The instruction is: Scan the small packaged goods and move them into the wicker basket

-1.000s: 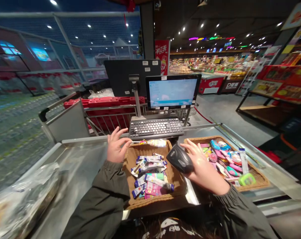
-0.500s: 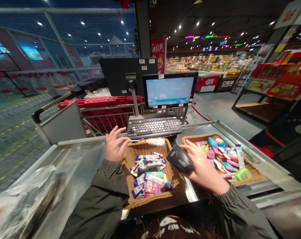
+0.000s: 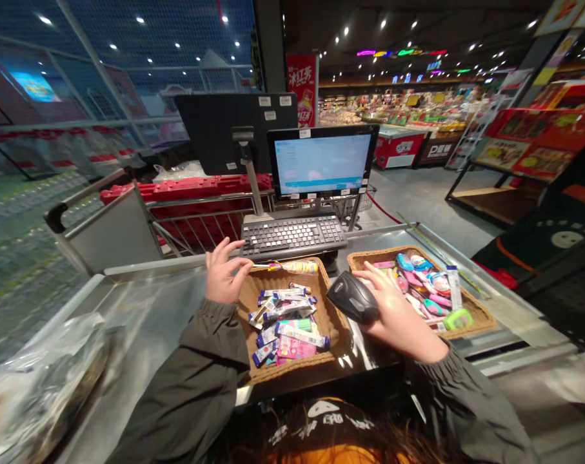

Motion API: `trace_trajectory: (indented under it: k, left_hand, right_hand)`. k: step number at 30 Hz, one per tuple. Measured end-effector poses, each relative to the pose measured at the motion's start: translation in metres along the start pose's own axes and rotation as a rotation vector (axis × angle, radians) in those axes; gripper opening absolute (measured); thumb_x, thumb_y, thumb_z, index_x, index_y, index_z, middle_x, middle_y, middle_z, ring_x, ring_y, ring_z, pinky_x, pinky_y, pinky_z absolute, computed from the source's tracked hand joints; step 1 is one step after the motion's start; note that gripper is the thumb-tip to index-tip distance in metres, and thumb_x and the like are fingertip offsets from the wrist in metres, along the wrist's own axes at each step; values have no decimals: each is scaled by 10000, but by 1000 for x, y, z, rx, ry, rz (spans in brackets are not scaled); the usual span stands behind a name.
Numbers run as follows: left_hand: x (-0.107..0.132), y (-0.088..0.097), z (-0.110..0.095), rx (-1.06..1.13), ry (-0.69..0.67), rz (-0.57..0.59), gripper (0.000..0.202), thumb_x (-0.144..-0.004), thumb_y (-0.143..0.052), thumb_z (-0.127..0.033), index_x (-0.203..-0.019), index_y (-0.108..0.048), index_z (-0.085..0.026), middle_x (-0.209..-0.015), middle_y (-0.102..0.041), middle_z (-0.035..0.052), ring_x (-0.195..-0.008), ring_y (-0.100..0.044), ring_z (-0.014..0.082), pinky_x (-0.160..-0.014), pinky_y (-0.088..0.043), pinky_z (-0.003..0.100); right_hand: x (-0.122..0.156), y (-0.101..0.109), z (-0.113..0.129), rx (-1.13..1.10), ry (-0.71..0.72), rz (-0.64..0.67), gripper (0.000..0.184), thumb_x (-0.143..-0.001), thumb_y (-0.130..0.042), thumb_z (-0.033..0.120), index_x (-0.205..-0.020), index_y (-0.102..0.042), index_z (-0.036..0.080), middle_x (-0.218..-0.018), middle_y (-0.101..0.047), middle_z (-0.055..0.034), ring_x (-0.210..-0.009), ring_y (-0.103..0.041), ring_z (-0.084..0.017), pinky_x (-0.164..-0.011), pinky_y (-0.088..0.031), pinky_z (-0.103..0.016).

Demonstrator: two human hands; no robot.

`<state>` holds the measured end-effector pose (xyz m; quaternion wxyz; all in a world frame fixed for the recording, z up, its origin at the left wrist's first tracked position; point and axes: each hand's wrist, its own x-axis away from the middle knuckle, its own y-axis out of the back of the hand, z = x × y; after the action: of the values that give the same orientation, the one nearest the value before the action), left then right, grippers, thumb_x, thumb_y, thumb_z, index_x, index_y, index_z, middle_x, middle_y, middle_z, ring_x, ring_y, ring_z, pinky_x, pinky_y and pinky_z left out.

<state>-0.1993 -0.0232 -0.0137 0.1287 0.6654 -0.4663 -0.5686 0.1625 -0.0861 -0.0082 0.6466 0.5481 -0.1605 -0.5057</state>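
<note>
My left hand [image 3: 224, 274] pinches the thin white stick of a wrapped lollipop [image 3: 298, 266] between thumb and fingertips, the other fingers spread. The yellow-and-white wrapper points right, over the far rim of a wicker basket [image 3: 292, 372]. Inside that basket lie several slim white-and-blue packets [image 3: 302, 336] and a pink packet [image 3: 295, 348]. A black barcode scanner [image 3: 353, 298] is gripped in my right hand [image 3: 401, 316], its head turned left toward the lollipop. Beneath and beyond this hand, a second wicker basket [image 3: 480, 327] holds colourful small packaged goods [image 3: 432, 283].
Behind the baskets stand a black keyboard [image 3: 292, 233] and a lit monitor [image 3: 321, 164], with a second screen [image 3: 234, 132] facing away. A clear plastic bag [image 3: 45, 380] lies on the metal counter [image 3: 151, 293] at left. A shopping trolley [image 3: 200, 222] is beyond.
The view has tilted and shifted slightly, so the baskets and screens sit higher and farther left. The scanner has moved a little right relative to the baskets. Both hands keep their holds.
</note>
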Motion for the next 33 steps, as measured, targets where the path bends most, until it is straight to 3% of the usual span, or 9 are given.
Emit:
trace_trajectory:
  k: [8, 17, 20, 22, 26, 30, 33]
  left_hand:
    - [18, -36, 1, -13, 13, 189, 251, -889, -518, -343, -755, -704, -241, -1344, -599, 67, -1388, -370, 328, -1114, -165, 687]
    - [46, -85, 13, -133, -16, 484, 206, -852, -561, -282, -735, -727, -247, -1309, -635, 32, -1380, -390, 348, -1109, -125, 715]
    - [54, -94, 16, -192, -16, 565, 150, -805, -614, -247, -715, -733, -249, -1327, -626, 62, -1380, -386, 390, -1075, -122, 759]
    - [52, -94, 13, -205, -28, 574, 99, -776, -657, -244, -815, -748, -255, -1394, -569, 114, -1388, -365, 420, -1037, -138, 797]
    - [28, -88, -10, -190, -149, 524, 235, -818, -645, -326, -1028, -727, -262, -1468, -483, 153, -1412, -326, 417, -1051, -148, 783]
    - [2, -90, -60, -108, -273, 446, 229, -839, -634, -369, -1030, -724, -280, -1454, -508, 116, -1411, -344, 379, -1108, -120, 728]
    - [-10, -100, -101, -31, -346, 456, 223, -834, -645, -366, -1021, -726, -274, -1448, -514, 112, -1413, -340, 378, -1104, -135, 733]
  right_hand:
    - [8, -3, -15, 23, -3, 8, 504, -717, -627, 230, -1218, -593, 190, -1374, -514, -149, -1400, -326, -397, -1129, -268, -645]
    - [12, 1, -20, 27, -15, -6, 484, -753, -600, 256, -1233, -583, 191, -1373, -520, -150, -1409, -321, -382, -1130, -269, -641]
    - [17, 6, -22, 47, -47, -25, 507, -744, -598, 252, -1244, -578, 175, -1381, -515, -153, -1402, -327, -385, -1136, -254, -643]
    - [21, 10, -24, 53, -80, -41, 530, -741, -603, 261, -1262, -568, 169, -1386, -515, -155, -1403, -325, -385, -1148, -229, -645]
    - [32, 22, -30, 64, -147, -60, 514, -757, -609, 292, -1259, -575, 190, -1383, -528, -140, -1398, -340, -383, -1158, -200, -648]
    - [45, 32, -41, 84, -185, -91, 526, -754, -619, 313, -1264, -577, 194, -1370, -540, -139, -1390, -353, -391, -1150, -213, -655]
    - [58, 40, -54, 104, -221, -107, 520, -751, -631, 310, -1254, -584, 189, -1362, -543, -154, -1390, -355, -400, -1141, -221, -663]
